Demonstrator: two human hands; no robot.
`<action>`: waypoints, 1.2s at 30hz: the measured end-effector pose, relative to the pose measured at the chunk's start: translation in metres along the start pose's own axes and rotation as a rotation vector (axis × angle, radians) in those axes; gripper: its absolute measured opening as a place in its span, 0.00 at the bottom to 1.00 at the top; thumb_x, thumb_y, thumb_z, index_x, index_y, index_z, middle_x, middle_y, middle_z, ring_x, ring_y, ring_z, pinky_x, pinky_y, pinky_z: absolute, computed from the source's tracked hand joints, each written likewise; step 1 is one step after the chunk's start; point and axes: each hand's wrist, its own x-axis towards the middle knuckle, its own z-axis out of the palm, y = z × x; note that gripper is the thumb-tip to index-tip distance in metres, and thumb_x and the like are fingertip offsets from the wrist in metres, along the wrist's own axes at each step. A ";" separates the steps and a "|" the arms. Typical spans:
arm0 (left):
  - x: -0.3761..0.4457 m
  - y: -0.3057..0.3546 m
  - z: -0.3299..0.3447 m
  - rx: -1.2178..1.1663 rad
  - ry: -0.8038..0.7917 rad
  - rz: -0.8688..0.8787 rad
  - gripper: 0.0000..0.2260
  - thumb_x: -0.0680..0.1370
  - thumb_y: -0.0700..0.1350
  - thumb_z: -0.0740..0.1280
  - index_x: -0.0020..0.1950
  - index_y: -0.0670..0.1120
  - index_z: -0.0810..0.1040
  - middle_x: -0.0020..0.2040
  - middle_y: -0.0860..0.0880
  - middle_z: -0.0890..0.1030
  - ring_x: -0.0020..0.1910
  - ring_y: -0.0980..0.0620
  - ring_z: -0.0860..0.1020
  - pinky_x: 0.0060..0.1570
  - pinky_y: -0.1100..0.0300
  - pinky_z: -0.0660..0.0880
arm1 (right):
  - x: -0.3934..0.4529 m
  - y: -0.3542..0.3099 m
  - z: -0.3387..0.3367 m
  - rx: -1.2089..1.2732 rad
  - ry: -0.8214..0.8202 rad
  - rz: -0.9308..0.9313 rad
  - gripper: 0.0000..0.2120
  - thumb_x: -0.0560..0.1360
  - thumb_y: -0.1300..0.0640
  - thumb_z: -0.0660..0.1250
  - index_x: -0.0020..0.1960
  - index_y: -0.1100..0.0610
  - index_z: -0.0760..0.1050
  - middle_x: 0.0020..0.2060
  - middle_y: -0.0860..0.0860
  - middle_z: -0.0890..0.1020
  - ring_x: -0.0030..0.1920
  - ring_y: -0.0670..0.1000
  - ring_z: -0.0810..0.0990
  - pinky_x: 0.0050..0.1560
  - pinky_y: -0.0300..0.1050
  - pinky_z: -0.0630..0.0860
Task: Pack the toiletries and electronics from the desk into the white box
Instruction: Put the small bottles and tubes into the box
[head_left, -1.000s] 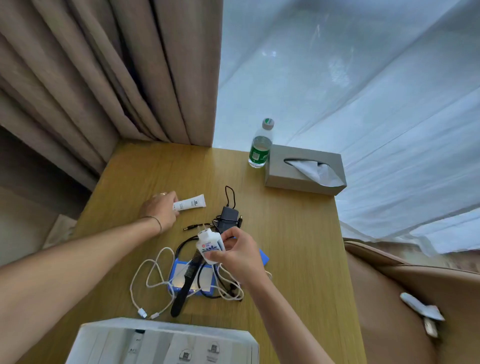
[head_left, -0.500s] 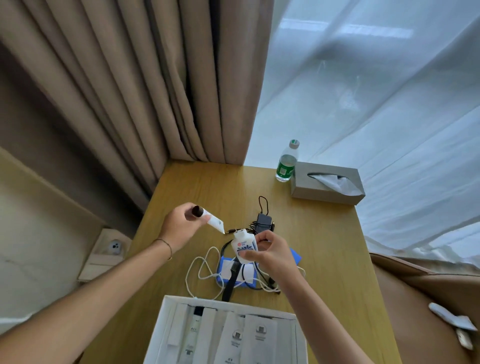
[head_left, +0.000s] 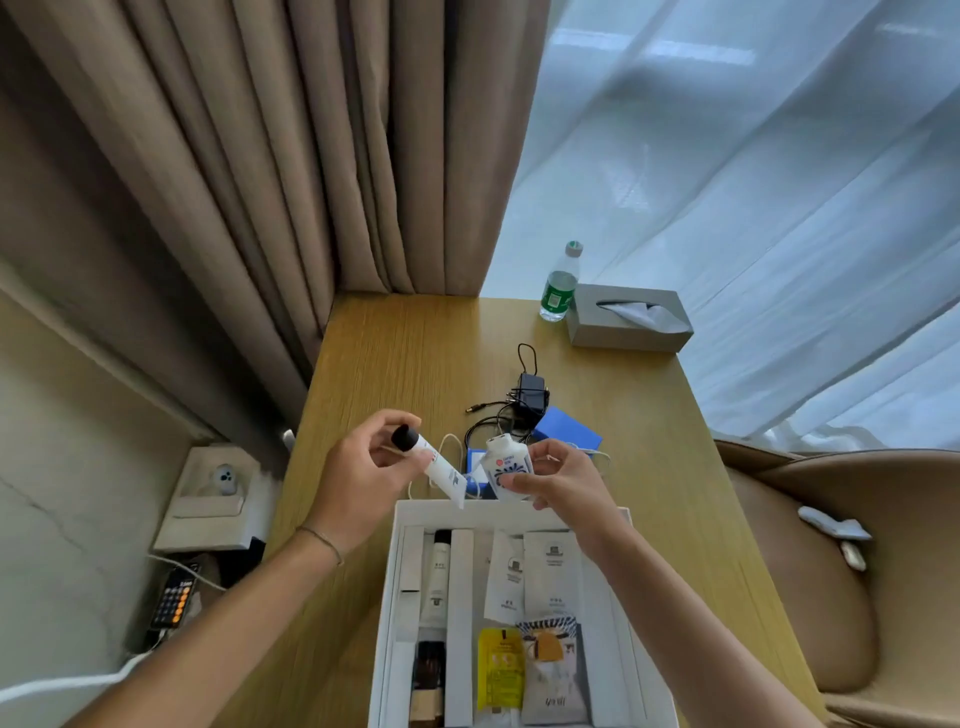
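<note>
My left hand (head_left: 358, 470) grips a white tube with a black cap (head_left: 435, 467), held slanted just above the far edge of the white box (head_left: 396, 525). My right hand (head_left: 558, 480) pinches a small white bottle with a blue pattern (head_left: 506, 467) beside the tube, also over the box's far edge. The box lies open at the desk's near side, with white sachets, tubes and a yellow packet inside. Behind my hands, a black charger with its cable (head_left: 530, 397), a white cable (head_left: 452, 447) and a blue box (head_left: 569, 434) lie on the wooden desk (head_left: 415, 364).
A green-labelled water bottle (head_left: 560, 283) and a grey tissue box (head_left: 628, 322) stand at the desk's far right. Beige curtains hang at the left, sheer white ones at the right. A tan chair (head_left: 810, 545) is on the right; a phone (head_left: 174, 597) lies on the floor at left.
Both hands came back toward me with the tube and the bottle, from over the desk's cables to the box's far edge. My view shifted, showing more of the box.
</note>
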 end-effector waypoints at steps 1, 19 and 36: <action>-0.010 -0.004 -0.001 0.012 0.006 -0.005 0.11 0.73 0.40 0.75 0.51 0.53 0.81 0.45 0.51 0.85 0.45 0.51 0.84 0.44 0.58 0.82 | -0.003 0.004 0.003 0.000 0.002 -0.002 0.14 0.67 0.60 0.81 0.46 0.56 0.78 0.40 0.49 0.88 0.34 0.43 0.82 0.34 0.40 0.74; -0.086 -0.060 0.066 0.709 0.004 0.046 0.17 0.70 0.40 0.72 0.41 0.52 0.63 0.44 0.52 0.74 0.32 0.53 0.66 0.29 0.69 0.57 | -0.028 0.065 0.007 -0.013 -0.205 0.103 0.15 0.68 0.60 0.80 0.50 0.57 0.78 0.43 0.49 0.89 0.41 0.46 0.87 0.37 0.41 0.76; -0.065 -0.076 0.094 1.389 -0.373 -0.112 0.24 0.73 0.34 0.67 0.68 0.43 0.68 0.53 0.44 0.83 0.52 0.42 0.83 0.44 0.52 0.77 | -0.026 0.107 -0.016 -0.003 -0.333 0.249 0.14 0.71 0.55 0.78 0.55 0.56 0.83 0.44 0.51 0.89 0.46 0.54 0.88 0.46 0.45 0.83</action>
